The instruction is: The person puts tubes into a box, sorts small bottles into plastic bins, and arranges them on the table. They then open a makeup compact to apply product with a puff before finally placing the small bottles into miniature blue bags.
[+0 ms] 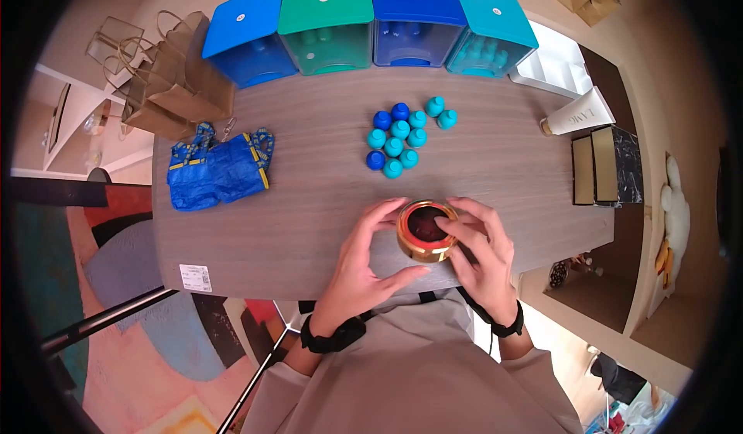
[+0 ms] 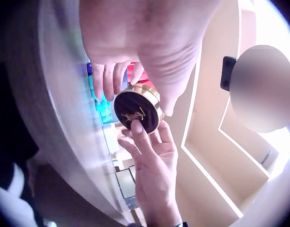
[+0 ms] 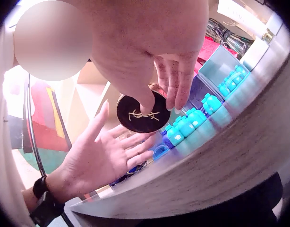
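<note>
In my right hand [image 1: 486, 260] is a round makeup compact [image 1: 424, 221] with a shiny gold rim and a dark face, held near the table's front edge. Gold letters mark that dark face [image 3: 131, 124] in the right wrist view, and the right thumb lies across it. The other right fingers reach round the compact's side. My left hand [image 1: 357, 260] is spread beside the compact, its fingers fairly straight and the thumb apart; fingertips are right at the rim. Beyond both hands stand several small turquoise bottles [image 1: 399, 129] and dark blue bottles [image 1: 375, 160].
Four lidded bins, such as the green bin [image 1: 325, 0], line the table's back. Blue bags [image 1: 217, 178] and paper bags [image 1: 182, 82] are on the left. A white tube [image 1: 580, 113], a white tray [image 1: 553, 62] and an opened box [image 1: 596, 167] are on the right.
</note>
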The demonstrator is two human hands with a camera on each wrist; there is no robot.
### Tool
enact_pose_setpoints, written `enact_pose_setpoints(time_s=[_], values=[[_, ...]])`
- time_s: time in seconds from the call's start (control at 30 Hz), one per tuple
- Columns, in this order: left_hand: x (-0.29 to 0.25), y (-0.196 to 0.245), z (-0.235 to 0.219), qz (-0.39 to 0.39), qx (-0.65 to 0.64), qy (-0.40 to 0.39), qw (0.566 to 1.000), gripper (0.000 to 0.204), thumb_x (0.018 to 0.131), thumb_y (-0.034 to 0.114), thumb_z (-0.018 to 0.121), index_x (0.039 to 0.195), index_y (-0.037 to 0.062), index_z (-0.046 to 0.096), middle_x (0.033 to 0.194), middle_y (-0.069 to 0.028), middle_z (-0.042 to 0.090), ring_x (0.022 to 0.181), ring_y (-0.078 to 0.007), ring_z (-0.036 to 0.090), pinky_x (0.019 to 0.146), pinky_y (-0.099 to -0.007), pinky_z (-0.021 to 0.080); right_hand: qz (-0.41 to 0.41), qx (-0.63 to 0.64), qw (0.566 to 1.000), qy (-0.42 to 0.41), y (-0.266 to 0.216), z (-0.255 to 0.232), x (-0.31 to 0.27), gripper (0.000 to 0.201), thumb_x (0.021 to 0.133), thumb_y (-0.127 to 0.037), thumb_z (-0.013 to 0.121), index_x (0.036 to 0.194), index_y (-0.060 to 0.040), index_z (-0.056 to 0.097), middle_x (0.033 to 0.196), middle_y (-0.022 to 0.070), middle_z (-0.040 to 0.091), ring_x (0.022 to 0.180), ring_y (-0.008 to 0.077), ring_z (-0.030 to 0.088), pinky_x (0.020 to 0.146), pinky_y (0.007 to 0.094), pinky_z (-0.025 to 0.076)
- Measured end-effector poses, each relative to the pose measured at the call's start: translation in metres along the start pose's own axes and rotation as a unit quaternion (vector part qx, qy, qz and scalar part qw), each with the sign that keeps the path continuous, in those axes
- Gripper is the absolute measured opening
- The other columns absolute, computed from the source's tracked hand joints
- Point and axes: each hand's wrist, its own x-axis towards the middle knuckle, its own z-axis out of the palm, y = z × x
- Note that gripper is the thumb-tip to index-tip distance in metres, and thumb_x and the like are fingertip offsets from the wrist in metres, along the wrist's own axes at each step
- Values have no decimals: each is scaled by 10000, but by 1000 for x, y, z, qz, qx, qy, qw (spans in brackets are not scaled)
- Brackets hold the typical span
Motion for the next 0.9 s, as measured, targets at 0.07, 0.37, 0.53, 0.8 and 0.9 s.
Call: enact_pose_setpoints(time_s=[0.07, 0.37, 0.53, 0.8, 0.9], values=[[1, 0, 6, -24, -33, -3, 999, 833, 866, 86, 943, 1551, 17, 474, 1571, -164, 569, 1447, -254, 571, 1206, -427, 464, -7, 4, 1000, 7, -1, 5, -3, 466, 757, 134, 760, 1201, -8, 775, 1377, 198, 668, 1006, 295, 792, 787, 375, 654], [-1, -9, 7, -27, -72, -11, 997, 965, 759, 138, 1034, 1545, 32, 486, 1523, -141, 605, 1410, -248, 607, 1203, -423, 478, 30, 67, 997, 26, -2, 12, -11, 445, 775, 167, 744, 1194, 19, 772, 1370, 199, 696, 1089, 323, 792, 861, 387, 658], [-4, -2, 6, -43, -114, -28, 992, 998, 763, 136, 1032, 1576, 42, 461, 1553, -140, 574, 1457, -246, 571, 1244, -437, 438, 40, 121, 991, 45, -2, 11, -13, 431, 789, 166, 740, 1194, 23, 771, 1353, 200, 710, 1165, 339, 765, 949, 403, 639], [-1, 12, 2, -110, -190, -67, 973, 843, 882, 75, 916, 1584, 50, 451, 1545, -132, 573, 1501, -242, 529, 1282, -436, 392, 94, 216, 971, 47, 3, 14, -22, 487, 802, 165, 731, 1263, 11, 733, 1338, 207, 720, 1211, 351, 740, 1018, 407, 605], [-3, 14, 6, -133, -203, -65, 968, 801, 920, 69, 878, 1591, 52, 442, 1548, -134, 572, 1497, -237, 529, 1287, -439, 383, 101, 224, 969, 41, 3, 13, -23, 488, 803, 165, 727, 1267, 13, 725, 1341, 207, 717, 1219, 355, 738, 1026, 415, 600]])
